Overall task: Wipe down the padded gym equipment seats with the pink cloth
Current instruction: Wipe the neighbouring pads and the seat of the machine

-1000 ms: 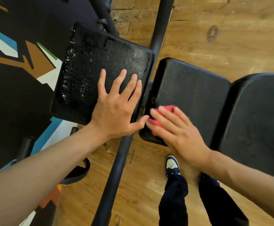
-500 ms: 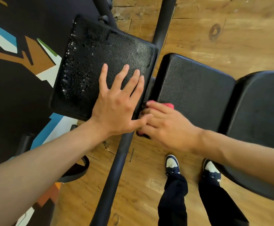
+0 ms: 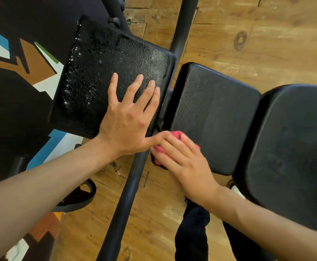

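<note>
Three black padded seats lie below me. The left pad (image 3: 104, 61) is wet with droplets along its left side. My left hand (image 3: 127, 119) rests flat on its near right corner, fingers spread, holding nothing. The middle pad (image 3: 216, 113) sits to the right across a narrow gap. My right hand (image 3: 184, 159) presses the pink cloth (image 3: 176, 135) onto the middle pad's near left corner; most of the cloth is hidden under my fingers. A third, larger pad (image 3: 293, 147) is at the right.
A black metal frame tube (image 3: 133, 185) runs diagonally between the pads down to the bottom edge. The floor is wooden planks (image 3: 248, 34), with a dark patterned mat (image 3: 22, 53) at the left. My dark trouser leg (image 3: 193, 238) stands below the middle pad.
My right hand with the cloth slid left to the middle pad's edge, then back right and down onto the near left corner. My left hand has stayed flat on the left pad.
</note>
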{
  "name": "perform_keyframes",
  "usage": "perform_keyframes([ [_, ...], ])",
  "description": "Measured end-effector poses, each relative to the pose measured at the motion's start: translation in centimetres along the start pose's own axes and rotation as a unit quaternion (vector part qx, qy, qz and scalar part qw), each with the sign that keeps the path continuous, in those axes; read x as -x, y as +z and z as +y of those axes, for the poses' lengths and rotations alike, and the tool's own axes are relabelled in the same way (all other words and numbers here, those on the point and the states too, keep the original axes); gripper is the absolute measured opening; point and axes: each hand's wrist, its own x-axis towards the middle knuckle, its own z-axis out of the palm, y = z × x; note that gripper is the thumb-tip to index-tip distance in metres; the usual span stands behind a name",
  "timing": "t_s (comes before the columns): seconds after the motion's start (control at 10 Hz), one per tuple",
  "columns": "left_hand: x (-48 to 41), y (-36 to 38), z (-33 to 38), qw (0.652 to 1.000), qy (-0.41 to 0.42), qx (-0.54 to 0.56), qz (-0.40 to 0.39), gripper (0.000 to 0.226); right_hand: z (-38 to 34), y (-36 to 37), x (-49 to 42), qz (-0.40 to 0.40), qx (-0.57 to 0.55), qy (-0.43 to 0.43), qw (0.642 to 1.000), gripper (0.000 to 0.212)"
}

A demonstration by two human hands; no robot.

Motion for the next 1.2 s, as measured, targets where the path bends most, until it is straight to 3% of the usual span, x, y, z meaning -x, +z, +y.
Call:
perform_keyframes([
  [0.1, 0.1, 0.0, 0.0, 1.000, 0.000, 0.000, 0.000, 0.097, 1.2, 0.1, 1.0, -0.026, 0.010, -0.063, 0.998, 0.047],
  [0.4, -0.1, -0.1, 0.1, 1.000, -0.002, -0.007, -0.006, 0.096, 10.7, -3.3, -10.2, 0.098, 0.040, 0.185, 0.977, 0.048],
  [0.5, -0.1, -0.2, 0.1, 1.000, -0.001, -0.007, -0.010, 0.096, 6.8, -1.9, -8.6, 0.115, 0.026, 0.216, 0.969, 0.049],
  [0.7, -0.2, -0.2, 0.1, 1.000, -0.002, -0.010, -0.015, 0.094, -0.6, 0.2, -1.0, 0.047, -0.002, 0.152, 0.987, 0.050],
  [0.8, -0.1, -0.2, 0.1, 1.000, 0.000, -0.003, -0.008, 0.094, 3.8, -0.9, -5.2, 0.074, 0.019, 0.195, 0.978, 0.051],
  [0.9, -0.2, -0.1, 0.0, 1.000, -0.001, -0.008, -0.005, 0.093, 9.1, -2.6, -11.6, 0.120, 0.017, 0.300, 0.946, 0.051],
  [1.0, -0.2, -0.1, 0.0, 1.000, 0.003, -0.006, -0.006, 0.093, 8.1, -1.9, -11.4, 0.140, 0.022, 0.314, 0.939, 0.049],
  [1.1, -0.3, -0.3, 0.1, 1.000, 0.002, -0.006, -0.013, 0.092, 2.2, -0.2, -4.6, 0.137, 0.003, 0.281, 0.950, 0.048],
  [1.2, -0.3, -0.3, 0.1, 1.000, -0.002, -0.010, -0.021, 0.092, -2.2, 0.6, 1.2, 0.078, -0.006, 0.249, 0.965, 0.053],
])
